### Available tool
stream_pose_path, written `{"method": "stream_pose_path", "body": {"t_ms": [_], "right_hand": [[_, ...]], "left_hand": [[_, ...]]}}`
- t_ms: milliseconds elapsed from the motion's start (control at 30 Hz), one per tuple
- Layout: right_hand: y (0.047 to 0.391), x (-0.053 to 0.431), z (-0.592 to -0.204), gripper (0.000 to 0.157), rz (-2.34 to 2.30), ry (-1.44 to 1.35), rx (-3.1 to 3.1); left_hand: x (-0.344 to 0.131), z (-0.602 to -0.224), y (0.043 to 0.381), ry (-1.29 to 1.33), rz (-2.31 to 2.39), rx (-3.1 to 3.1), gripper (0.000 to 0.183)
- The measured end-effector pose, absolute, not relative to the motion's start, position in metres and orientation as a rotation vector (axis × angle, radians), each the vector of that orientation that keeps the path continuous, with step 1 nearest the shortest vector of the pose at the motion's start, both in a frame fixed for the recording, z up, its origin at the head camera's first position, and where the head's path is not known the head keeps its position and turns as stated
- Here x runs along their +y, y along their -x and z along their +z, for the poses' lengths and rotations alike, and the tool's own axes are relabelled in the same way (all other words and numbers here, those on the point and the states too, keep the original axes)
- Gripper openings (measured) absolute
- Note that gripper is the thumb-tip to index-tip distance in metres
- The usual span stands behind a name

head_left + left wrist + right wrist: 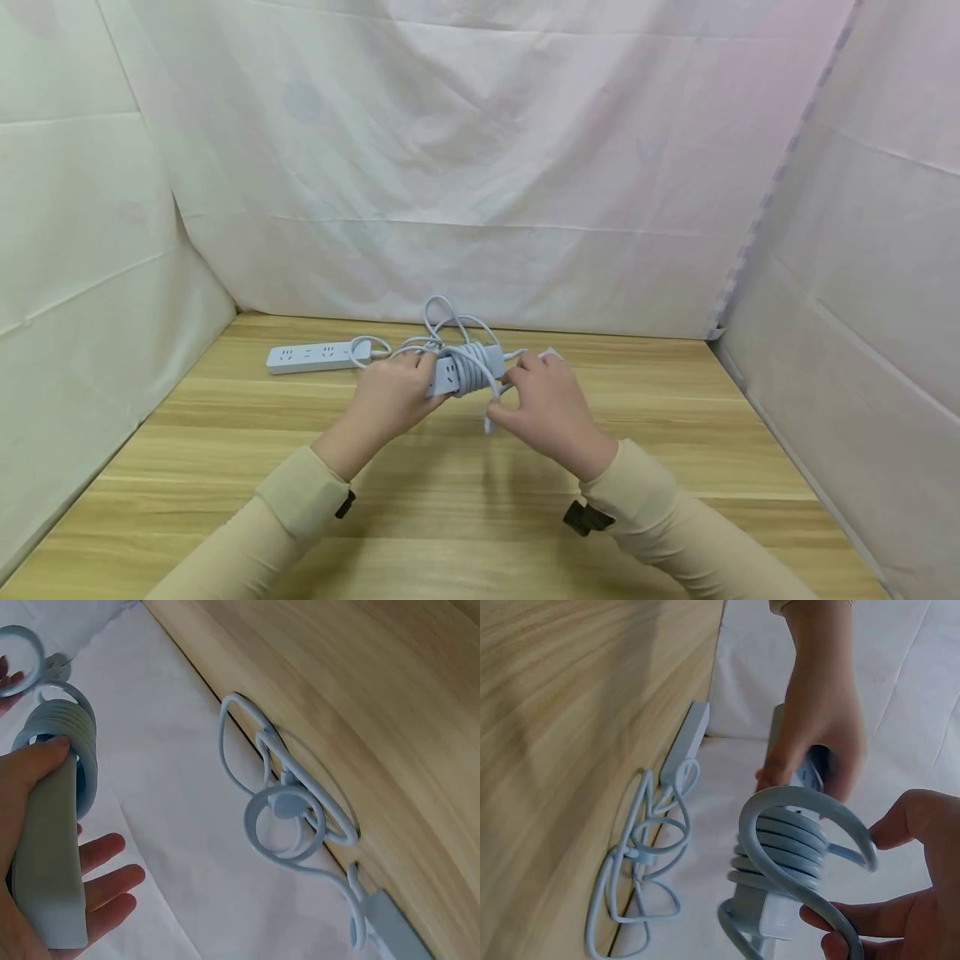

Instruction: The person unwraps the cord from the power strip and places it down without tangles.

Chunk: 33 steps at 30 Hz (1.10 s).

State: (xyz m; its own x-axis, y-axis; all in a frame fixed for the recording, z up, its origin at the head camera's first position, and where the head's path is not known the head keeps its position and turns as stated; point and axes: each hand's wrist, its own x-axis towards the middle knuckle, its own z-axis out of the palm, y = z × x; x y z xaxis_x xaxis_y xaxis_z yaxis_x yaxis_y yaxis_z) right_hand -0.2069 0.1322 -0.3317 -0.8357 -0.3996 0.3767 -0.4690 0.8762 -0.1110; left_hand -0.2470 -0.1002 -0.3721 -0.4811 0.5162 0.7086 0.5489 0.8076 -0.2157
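My left hand (pixel 393 393) grips one end of a white power strip (pixel 442 380), held up over the table. Its thumb (pixel 46 756) lies along the strip in the left wrist view, and the other fingers are behind it. A white cord (pixel 781 844) is wound in several turns round the strip's far part. My right hand (pixel 553 410) holds a loose loop of this cord (pixel 791 793), with finger and thumb touching it in the right wrist view. A plug (pixel 57 667) with metal prongs shows near the right hand in the left wrist view.
A second white power strip (pixel 311 358) lies at the back left of the wooden table (pixel 247 467). Its loosely looped cord (pixel 641 851) lies beside it, behind the held strip. White cloth (pixel 480 167) hangs behind the table and at both sides.
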Motion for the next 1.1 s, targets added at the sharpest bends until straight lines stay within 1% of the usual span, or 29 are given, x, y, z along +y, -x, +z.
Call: {"method": "stream_pose_path", "body": {"t_ms": [67,167,467,700,867,1100], "right_hand": [[0.207,0.133,-0.328,0.027,0.265,-0.681,-2.659],[0.206,0.134,-0.323,0.023,0.239,-0.736,-2.599],[0.209,0.138,-0.308,0.014,0.114,-0.896,-2.464],[0.214,0.141,-0.300,0.010,0.034,-0.985,-2.400],[0.219,0.145,-0.295,0.011,0.024,-1.076,-2.319],[0.228,0.154,-0.287,0.024,0.000,-1.211,-2.242]], "left_hand": [[-0.100,-0.373,0.247,0.810,-0.036,-2.163,0.041],[-0.100,-0.374,0.247,0.834,-0.010,-2.167,0.040],[-0.099,-0.375,0.245,0.866,0.042,-2.230,0.053],[-0.096,-0.373,0.239,0.904,0.108,-2.200,0.050],[-0.095,-0.373,0.236,0.961,0.128,-2.246,0.052],[-0.098,-0.375,0.231,1.015,0.087,-2.249,0.052]]}}
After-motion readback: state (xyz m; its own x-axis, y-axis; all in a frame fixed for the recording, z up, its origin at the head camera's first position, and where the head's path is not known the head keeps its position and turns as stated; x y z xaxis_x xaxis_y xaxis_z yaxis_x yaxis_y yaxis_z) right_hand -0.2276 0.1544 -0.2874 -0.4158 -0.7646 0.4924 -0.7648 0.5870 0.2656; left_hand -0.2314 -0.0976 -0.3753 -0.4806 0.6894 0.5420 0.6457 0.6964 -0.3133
